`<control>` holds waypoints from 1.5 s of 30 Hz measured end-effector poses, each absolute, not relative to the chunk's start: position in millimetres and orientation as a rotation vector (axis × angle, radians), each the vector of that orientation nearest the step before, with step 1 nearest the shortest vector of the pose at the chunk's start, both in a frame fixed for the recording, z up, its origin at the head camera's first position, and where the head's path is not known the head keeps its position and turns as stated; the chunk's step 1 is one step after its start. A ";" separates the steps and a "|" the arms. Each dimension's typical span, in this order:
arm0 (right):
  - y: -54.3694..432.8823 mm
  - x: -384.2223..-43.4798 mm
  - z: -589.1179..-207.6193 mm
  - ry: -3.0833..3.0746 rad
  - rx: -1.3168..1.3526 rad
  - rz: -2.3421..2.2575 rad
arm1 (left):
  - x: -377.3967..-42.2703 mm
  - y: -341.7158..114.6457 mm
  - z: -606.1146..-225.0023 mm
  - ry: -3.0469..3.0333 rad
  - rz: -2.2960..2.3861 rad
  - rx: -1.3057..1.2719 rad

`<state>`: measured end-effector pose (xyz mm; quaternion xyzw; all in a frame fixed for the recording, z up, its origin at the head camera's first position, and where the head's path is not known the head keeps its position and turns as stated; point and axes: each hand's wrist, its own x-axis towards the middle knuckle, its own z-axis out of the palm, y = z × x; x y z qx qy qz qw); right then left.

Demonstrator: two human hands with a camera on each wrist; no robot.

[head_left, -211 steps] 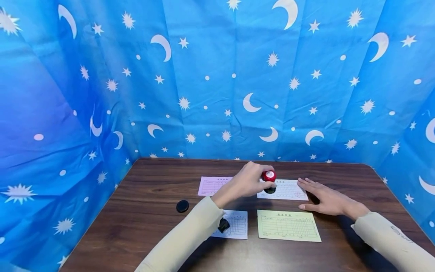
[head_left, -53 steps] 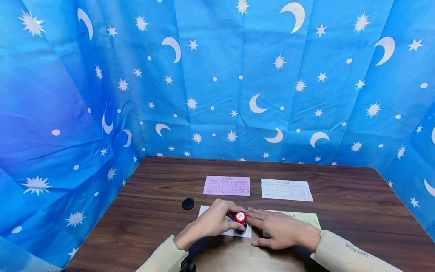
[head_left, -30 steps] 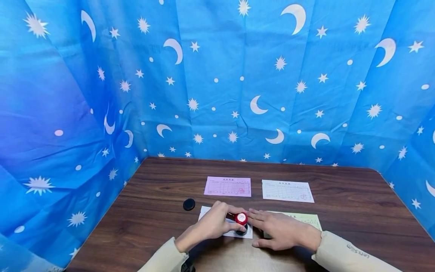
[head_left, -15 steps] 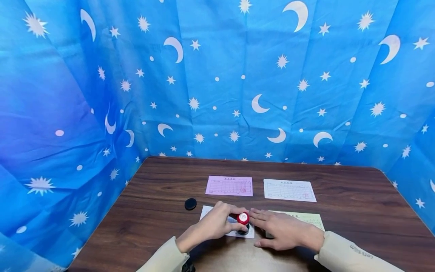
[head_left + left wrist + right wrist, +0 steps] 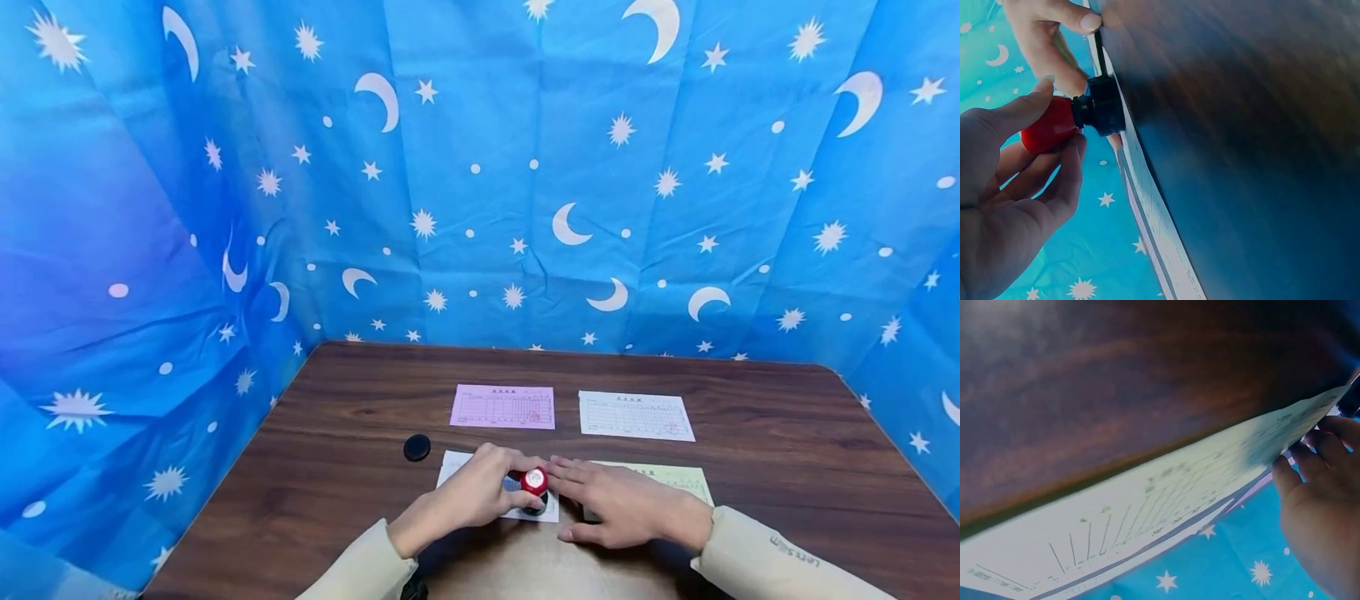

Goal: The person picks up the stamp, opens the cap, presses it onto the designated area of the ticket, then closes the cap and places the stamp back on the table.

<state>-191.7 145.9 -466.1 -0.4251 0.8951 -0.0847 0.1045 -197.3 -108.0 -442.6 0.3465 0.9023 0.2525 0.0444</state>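
Observation:
In the head view my left hand [image 5: 476, 493] grips a stamp with a red knob [image 5: 533, 481] and black base. It stands upright on the right part of the front-left white form [image 5: 454, 465]. The left wrist view shows thumb and fingers round the red knob [image 5: 1054, 125], with the black base [image 5: 1107, 105] meeting the paper. My right hand [image 5: 633, 504] lies with fingers extended across the yellow form [image 5: 686, 480], fingertips beside the stamp at the white form's right edge. What lies under the stamp is hidden.
A pink form [image 5: 487, 407] and another white form [image 5: 626, 414] lie farther back, each with a faint red round mark at its lower right. A black round cap [image 5: 417, 447] sits left of the forms on the brown wooden table [image 5: 300, 483]. Blue curtain [image 5: 480, 208] surrounds the table.
Seven seconds ago the left hand held the stamp over the back-right white form, right hand beside it. Both have since come nearer, to the front-left form. Over the last two seconds they barely move.

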 end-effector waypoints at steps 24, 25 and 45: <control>145.6 -191.4 -462.2 2.609 -1.228 -0.221 | -195.6 -104.1 -441.6 2.766 0.708 1.045; 145.7 -191.8 -462.0 2.610 -1.228 -0.222 | -195.7 -104.0 -441.1 2.771 0.706 1.038; 145.2 -192.5 -462.4 2.594 -1.219 -0.255 | -196.2 -104.6 -440.0 2.743 0.738 0.968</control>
